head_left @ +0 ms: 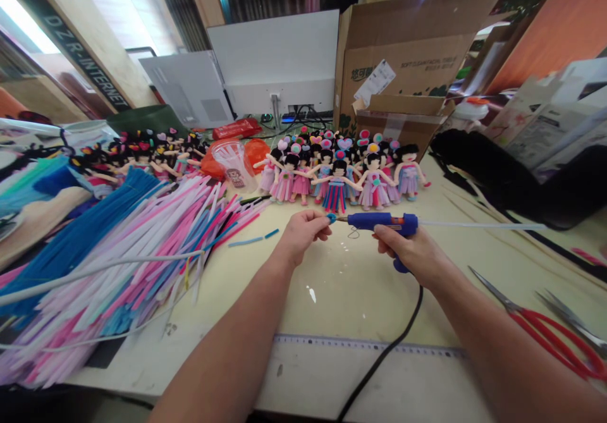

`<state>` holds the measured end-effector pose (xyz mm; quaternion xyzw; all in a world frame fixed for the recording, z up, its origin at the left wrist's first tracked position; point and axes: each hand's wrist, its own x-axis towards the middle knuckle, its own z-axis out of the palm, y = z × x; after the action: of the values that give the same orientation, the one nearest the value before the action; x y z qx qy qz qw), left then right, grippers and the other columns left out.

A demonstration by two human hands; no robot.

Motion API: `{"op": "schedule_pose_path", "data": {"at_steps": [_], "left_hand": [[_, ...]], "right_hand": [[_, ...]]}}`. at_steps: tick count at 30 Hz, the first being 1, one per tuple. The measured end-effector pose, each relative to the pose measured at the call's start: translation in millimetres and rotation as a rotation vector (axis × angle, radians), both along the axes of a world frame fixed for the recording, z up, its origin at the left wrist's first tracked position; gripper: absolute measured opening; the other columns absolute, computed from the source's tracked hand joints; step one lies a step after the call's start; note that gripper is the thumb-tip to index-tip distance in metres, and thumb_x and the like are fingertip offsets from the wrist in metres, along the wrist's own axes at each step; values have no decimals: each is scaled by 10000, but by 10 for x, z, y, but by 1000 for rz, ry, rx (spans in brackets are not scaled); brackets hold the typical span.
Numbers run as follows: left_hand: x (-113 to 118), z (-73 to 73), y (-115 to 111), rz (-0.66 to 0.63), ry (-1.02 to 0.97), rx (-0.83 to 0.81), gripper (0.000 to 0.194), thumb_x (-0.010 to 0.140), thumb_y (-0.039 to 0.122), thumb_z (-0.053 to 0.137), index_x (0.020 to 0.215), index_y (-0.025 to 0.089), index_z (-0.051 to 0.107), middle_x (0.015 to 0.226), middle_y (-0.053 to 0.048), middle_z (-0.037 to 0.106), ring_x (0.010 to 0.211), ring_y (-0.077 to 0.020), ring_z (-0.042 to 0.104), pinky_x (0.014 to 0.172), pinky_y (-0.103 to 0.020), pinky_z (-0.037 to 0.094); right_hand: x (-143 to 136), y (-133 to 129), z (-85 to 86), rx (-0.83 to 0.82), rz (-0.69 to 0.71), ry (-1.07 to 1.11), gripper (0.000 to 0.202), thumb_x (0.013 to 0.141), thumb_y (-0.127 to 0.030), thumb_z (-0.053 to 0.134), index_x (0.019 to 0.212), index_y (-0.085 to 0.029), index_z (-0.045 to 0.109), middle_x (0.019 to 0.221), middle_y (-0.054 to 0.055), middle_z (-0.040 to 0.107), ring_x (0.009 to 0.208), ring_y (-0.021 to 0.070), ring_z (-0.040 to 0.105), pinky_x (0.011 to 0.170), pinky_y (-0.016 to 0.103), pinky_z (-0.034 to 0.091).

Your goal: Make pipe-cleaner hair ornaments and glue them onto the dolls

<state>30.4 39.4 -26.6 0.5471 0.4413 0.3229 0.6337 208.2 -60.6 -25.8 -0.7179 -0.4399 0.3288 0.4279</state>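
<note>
My right hand (pixel 403 246) is wrapped round the handle of a blue hot glue gun (pixel 379 221), a long clear glue stick (pixel 484 225) jutting from its back. The nozzle points left and meets, or nearly meets, a small blue curled piece of fuzzy stem (pixel 331 218). My left hand (pixel 303 230) pinches that piece between thumb and forefinger. Just behind both hands stands a group of small fuzzy-stem dolls (pixel 337 186) with black hair and coloured skirts. Two short blue stem offcuts (pixel 246 242) lie to the left of my left hand.
Large bundles of pink, white and blue fuzzy stems (pixel 142 252) cover the left side. Red-handled scissors (pixel 535 322) lie at right. A ruler strip (pixel 360 344) runs along the front, crossed by the gun's black cord (pixel 389 347). Behind stand a monitor (pixel 279 50) and a cardboard box (pixel 403 62).
</note>
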Motion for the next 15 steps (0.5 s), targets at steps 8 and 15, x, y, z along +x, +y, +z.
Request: {"op": "schedule_pose_path", "data": {"at_steps": [8, 15], "left_hand": [[1, 0, -9, 2, 4, 11, 118, 658, 250, 625, 614, 163, 557, 541, 5, 606, 464, -71, 495, 507, -205, 345], [-5, -13, 9, 7, 22, 34, 150, 613, 299, 636, 613, 171, 556, 555, 4, 607, 479, -77, 499, 509, -209, 355]], "right_hand": [[-18, -3, 14, 22, -1, -28, 399, 693, -526, 571, 497, -179, 560, 461, -10, 464, 441, 94, 395, 392, 224, 303], [18, -2, 47, 28, -90, -74, 365, 709, -519, 555, 634, -173, 643, 533, -7, 497, 502, 113, 443, 446, 240, 348]]}}
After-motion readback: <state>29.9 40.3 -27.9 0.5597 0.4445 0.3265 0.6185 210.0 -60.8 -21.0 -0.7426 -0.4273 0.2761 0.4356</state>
